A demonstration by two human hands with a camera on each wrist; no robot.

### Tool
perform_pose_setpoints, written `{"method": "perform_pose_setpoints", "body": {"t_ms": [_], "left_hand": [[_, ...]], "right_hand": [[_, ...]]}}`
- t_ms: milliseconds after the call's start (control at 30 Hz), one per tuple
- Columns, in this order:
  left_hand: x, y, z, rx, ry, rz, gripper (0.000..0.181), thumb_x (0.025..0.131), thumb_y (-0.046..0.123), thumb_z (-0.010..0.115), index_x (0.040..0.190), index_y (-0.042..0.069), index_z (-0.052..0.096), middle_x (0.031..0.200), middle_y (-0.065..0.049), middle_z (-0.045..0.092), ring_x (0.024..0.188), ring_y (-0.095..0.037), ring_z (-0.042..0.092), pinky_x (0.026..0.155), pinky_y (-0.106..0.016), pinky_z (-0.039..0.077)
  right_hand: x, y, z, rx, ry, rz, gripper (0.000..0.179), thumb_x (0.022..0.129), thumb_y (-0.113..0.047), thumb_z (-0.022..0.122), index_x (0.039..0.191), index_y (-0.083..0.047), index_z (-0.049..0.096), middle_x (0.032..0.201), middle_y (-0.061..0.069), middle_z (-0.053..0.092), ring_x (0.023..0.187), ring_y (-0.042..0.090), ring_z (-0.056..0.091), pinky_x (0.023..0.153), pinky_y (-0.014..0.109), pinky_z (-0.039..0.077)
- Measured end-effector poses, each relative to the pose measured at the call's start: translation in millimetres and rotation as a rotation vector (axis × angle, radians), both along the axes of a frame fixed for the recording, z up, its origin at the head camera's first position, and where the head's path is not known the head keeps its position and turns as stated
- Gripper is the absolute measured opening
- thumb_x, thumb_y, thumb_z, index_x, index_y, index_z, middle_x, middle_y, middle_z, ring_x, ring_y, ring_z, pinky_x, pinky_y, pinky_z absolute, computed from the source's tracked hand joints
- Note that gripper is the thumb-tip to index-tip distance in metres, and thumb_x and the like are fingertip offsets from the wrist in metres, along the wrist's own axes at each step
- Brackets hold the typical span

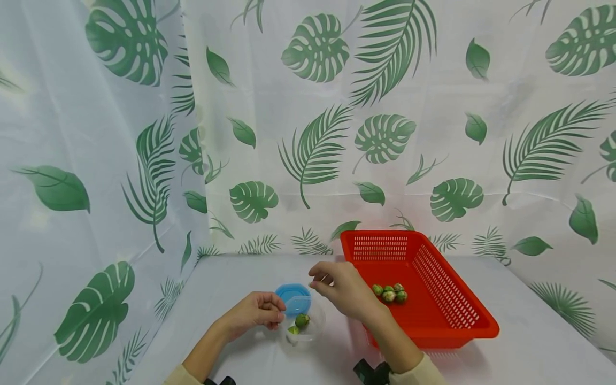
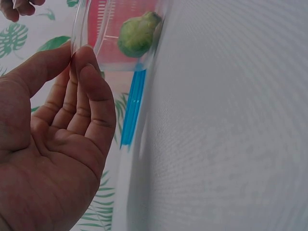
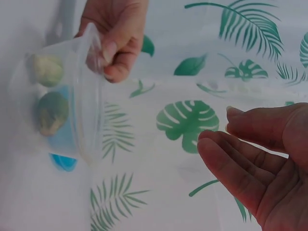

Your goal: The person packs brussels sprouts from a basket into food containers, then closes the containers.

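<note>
A clear plastic tub (image 1: 317, 327) stands on the table with two Brussels sprouts (image 1: 302, 321) inside. My left hand (image 1: 257, 314) pinches its rim between thumb and fingers, as the left wrist view shows up close. Behind the tub lies a blue lid (image 1: 291, 291), partly seen through the clear plastic. Above and to the right of the tub, my right hand (image 1: 345, 290) hovers in the air. Its thumb and fingertips (image 3: 211, 144) are apart and hold nothing in the right wrist view.
To the right stands a red slotted basket (image 1: 464, 330), with several Brussels sprouts (image 1: 389, 295) on its floor near the left side. The right forearm passes in front of the basket's near left corner. A leaf-printed curtain (image 1: 269, 160) hangs behind and to the left of the table.
</note>
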State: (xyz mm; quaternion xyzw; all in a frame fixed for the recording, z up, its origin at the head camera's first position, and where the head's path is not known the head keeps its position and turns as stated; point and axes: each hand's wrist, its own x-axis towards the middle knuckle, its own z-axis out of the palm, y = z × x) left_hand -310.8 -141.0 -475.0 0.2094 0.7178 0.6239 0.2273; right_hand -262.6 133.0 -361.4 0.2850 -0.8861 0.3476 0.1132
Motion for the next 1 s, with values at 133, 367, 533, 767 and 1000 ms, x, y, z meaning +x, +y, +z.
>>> {"method": "perform_pose_setpoints", "body": {"t_ms": [133, 367, 533, 767, 1000], "left_hand": [[0.2, -0.6, -0.8, 0.001, 0.000, 0.000, 0.033, 0.096, 0.016, 0.075, 0.116, -0.007, 0.063, 0.085, 0.001, 0.071, 0.075, -0.012, 0.065, 0.073, -0.030, 0.057], [0.1, -1.4, -0.5, 0.009, -0.007, -0.010, 0.037, 0.096, 0.018, 0.076, 0.118, -0.009, 0.063, 0.086, 0.000, 0.072, 0.076, -0.012, 0.066, 0.074, -0.030, 0.057], [-0.9, -1.4, 0.0, 0.010, -0.007, -0.017, 0.039, 0.096, 0.018, 0.075, 0.120, -0.010, 0.061, 0.087, 0.000, 0.072, 0.077, -0.012, 0.066, 0.074, -0.031, 0.057], [-0.8, -1.6, 1.1, 0.011, -0.003, -0.019, 0.042, 0.096, 0.018, 0.075, 0.121, -0.012, 0.060, 0.087, 0.000, 0.072, 0.077, -0.012, 0.066, 0.074, -0.031, 0.057], [0.7, -1.4, 1.6, 0.004, 0.001, -0.024, 0.043, 0.096, 0.018, 0.076, 0.122, -0.013, 0.059, 0.086, 0.001, 0.072, 0.077, -0.012, 0.066, 0.074, -0.030, 0.057]], "right_hand": [[-1.1, 5.5, 3.4, -0.033, -0.002, -0.005, 0.016, 0.094, -0.013, 0.077, 0.110, -0.015, 0.077, 0.097, -0.003, 0.078, 0.083, 0.009, 0.072, 0.070, 0.021, 0.060], [-2.2, 13.8, 10.8, -0.090, -0.017, -0.043, 0.019, 0.094, -0.012, 0.078, 0.112, -0.015, 0.076, 0.097, -0.002, 0.078, 0.083, 0.010, 0.072, 0.069, 0.024, 0.061], [-3.7, 19.4, 16.1, -0.096, -0.021, -0.048, 0.020, 0.094, -0.013, 0.078, 0.114, -0.014, 0.076, 0.098, -0.001, 0.078, 0.084, 0.011, 0.072, 0.070, 0.025, 0.061], [-6.0, 26.8, 27.5, -0.084, -0.018, -0.073, 0.021, 0.094, -0.015, 0.078, 0.116, -0.015, 0.076, 0.098, -0.004, 0.077, 0.085, 0.012, 0.071, 0.071, 0.024, 0.061], [-8.5, 33.7, 40.1, -0.012, 0.024, -0.101, 0.029, 0.092, -0.016, 0.081, 0.120, -0.017, 0.075, 0.106, -0.003, 0.076, 0.091, 0.014, 0.072, 0.074, 0.027, 0.062]]}}
